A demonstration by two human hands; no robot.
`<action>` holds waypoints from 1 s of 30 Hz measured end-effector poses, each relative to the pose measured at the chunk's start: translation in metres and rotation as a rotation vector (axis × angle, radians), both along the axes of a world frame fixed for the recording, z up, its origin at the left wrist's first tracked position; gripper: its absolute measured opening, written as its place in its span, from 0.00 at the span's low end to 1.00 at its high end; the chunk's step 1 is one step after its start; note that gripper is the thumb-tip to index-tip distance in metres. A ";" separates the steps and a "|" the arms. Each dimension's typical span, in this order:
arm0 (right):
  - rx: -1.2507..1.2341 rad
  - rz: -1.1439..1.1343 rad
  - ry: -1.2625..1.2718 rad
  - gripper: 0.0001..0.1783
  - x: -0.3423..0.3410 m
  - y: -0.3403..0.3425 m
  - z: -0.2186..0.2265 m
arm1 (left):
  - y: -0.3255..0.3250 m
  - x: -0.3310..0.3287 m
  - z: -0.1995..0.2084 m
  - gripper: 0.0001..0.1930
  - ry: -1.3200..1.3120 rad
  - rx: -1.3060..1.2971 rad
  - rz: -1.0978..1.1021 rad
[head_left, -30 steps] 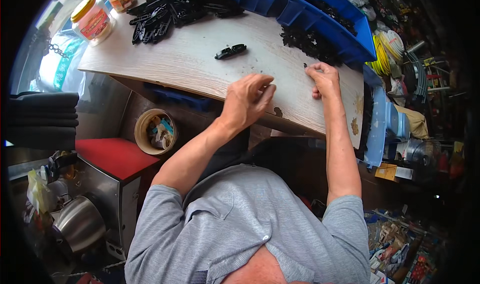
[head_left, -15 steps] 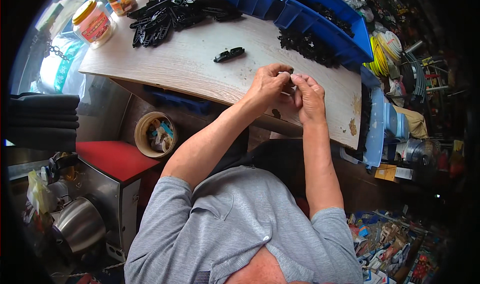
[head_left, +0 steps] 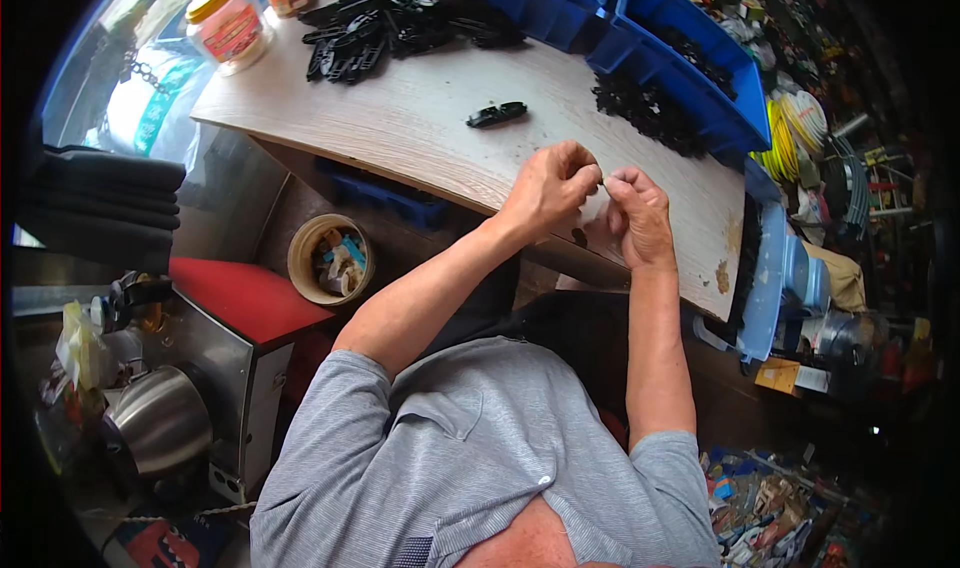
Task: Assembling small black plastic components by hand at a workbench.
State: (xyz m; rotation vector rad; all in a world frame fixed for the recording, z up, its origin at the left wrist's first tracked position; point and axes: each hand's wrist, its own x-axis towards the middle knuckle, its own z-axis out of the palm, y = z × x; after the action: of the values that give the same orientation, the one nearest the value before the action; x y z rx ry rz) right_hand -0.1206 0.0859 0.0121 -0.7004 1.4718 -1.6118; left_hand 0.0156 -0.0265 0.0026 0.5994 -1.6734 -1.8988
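Above the near edge of the pale wooden table (head_left: pixel 400 108), my left hand (head_left: pixel 556 183) and my right hand (head_left: pixel 638 213) are held close together with their fingertips pinched. A tiny dark piece shows between the fingertips, too small to name. A single long black plastic part (head_left: pixel 497 115) lies on the tabletop just beyond my left hand. Farther back on the left is a heap of similar black plastic parts (head_left: pixel 350 33). A pile of small black pieces (head_left: pixel 650 115) spreads out beyond my right hand.
Blue plastic bins (head_left: pixel 690 63) stand along the table's back. A jar with a yellow lid (head_left: pixel 225 28) sits at the far left corner. Below the table edge are a round bucket (head_left: pixel 330 260) with scraps and a red-topped cabinet (head_left: pixel 235 303). A light blue container (head_left: pixel 765 278) adjoins the right end.
The view has shifted, so the table and its things sit farther right in the picture. My hands have drawn slightly apart at the fingertips.
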 end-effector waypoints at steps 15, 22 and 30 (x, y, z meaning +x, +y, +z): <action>-0.231 -0.061 -0.236 0.07 0.011 -0.004 -0.008 | -0.030 0.033 -0.007 0.12 -0.136 -0.630 0.347; -0.270 -0.087 -0.246 0.07 0.016 -0.003 -0.008 | 0.001 0.012 -0.007 0.13 0.108 -0.033 0.023; -0.205 -0.091 -0.241 0.06 0.014 -0.005 -0.006 | 0.002 0.011 -0.006 0.14 0.069 -0.077 0.008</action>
State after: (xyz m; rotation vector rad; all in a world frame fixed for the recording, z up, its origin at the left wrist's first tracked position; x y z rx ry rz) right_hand -0.1063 0.0805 0.0058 -0.5345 1.1911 -1.8652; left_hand 0.0267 -0.0242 -0.0033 0.5031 -1.6893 -1.8193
